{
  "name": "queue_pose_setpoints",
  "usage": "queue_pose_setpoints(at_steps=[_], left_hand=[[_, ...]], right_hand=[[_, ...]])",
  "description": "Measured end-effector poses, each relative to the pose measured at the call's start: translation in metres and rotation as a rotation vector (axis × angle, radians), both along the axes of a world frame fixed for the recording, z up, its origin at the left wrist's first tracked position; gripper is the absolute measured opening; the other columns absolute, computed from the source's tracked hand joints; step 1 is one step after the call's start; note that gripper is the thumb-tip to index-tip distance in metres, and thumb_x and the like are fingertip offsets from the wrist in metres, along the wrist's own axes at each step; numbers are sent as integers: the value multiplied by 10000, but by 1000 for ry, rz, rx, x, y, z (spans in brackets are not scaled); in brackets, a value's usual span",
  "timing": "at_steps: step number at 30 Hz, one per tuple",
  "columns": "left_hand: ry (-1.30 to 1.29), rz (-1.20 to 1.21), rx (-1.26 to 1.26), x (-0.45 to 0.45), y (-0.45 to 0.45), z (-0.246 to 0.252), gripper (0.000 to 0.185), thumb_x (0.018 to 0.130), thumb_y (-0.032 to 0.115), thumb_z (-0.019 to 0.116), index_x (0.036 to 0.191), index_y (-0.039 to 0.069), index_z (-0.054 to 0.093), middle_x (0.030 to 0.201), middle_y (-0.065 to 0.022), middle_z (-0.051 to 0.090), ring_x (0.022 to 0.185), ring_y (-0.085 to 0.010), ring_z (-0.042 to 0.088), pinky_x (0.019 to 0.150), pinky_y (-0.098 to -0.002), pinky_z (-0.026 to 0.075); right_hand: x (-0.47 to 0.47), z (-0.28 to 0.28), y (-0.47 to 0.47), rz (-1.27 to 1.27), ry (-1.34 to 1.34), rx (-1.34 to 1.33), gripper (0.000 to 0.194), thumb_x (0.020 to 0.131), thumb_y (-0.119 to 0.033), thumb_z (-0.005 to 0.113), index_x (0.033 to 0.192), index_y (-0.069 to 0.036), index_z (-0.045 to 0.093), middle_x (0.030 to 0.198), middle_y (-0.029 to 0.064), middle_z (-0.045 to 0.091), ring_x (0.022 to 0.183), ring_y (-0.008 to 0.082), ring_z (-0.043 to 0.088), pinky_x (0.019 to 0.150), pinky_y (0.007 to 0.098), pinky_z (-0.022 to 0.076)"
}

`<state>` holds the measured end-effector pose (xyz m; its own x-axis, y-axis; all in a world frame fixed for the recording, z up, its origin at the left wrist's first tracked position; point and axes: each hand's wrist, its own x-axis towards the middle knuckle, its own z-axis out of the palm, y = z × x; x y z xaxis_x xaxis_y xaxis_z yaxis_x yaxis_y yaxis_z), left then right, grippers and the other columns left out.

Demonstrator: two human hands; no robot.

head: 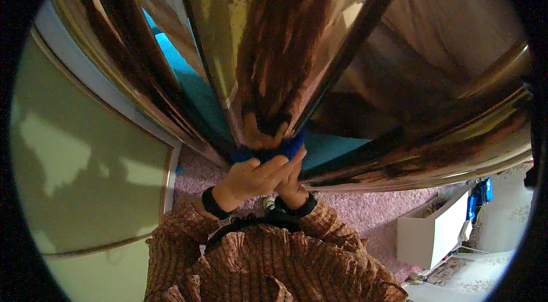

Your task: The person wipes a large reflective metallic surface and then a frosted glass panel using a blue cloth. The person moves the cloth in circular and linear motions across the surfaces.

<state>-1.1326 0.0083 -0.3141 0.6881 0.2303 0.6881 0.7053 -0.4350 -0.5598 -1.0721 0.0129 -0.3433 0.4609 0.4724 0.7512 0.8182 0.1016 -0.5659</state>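
Note:
Both hands are pressed together at a bunched blue cloth. My left hand lies along its near side, fingers stretched to the right. Beside it, partly covered by those fingers, is my right hand, its fingertips reaching up to the cloth's right end. The cloth sits against the lower part of a tall, glossy brown and yellowish surface. What looks like a reflection of hands and dark wristbands shows just above the cloth. Whether the surface is panels or shiny drapery, I cannot tell.
Turquoise patches show between the brown strips. A pale green panel with shadows stands at left. Pink carpet lies below, with a white open box and blue items at right. A shoe shows below my hands.

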Motion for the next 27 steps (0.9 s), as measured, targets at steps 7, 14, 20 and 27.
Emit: queue_pose_setpoints(at_steps=[7, 14, 20, 27], left_hand=[[-37, -73, -61, 3, 0, -25, 341, 884, 244, 417, 1198, 202, 543, 1382, 6, 349, 1333, -164, 191, 1078, -450, 59], [-322, -115, -67, 2, 5, 10, 260, 836, 332, 504, 1060, 253, 611, 1308, 71, 394, 1302, -297, 206, 979, -664, 151], [-480, -275, -306, -5, -2, -54, 351, 811, 264, 587, 1157, 311, 548, 1430, -19, 181, 1269, -414, 215, 982, -614, 228], [-924, -388, -618, -10, -30, -66, 492, 751, 38, 662, 1186, 215, 513, 1368, -166, 241, 1207, -420, 312, 932, -464, 360]], right_hand=[[-4, -26, -1, -131, -120, -2, 490, 947, -316, 301, 1293, 31, 300, 1185, 243, 472, 988, 368, 537, 830, 401, 460], [43, 26, -10, 877, 850, -51, 635, 871, -446, 328, 1344, -32, 235, 1276, 165, 356, 1146, 284, 389, 965, 371, 319], [46, -35, -19, 861, 671, -88, 532, 889, -272, 422, 1315, -2, 253, 1130, 176, 440, 1014, 289, 442, 903, 364, 353], [72, -54, -56, 720, 366, -312, 608, 820, -77, 572, 1309, 45, 233, 1124, 229, 486, 960, 291, 526, 825, 350, 441]])
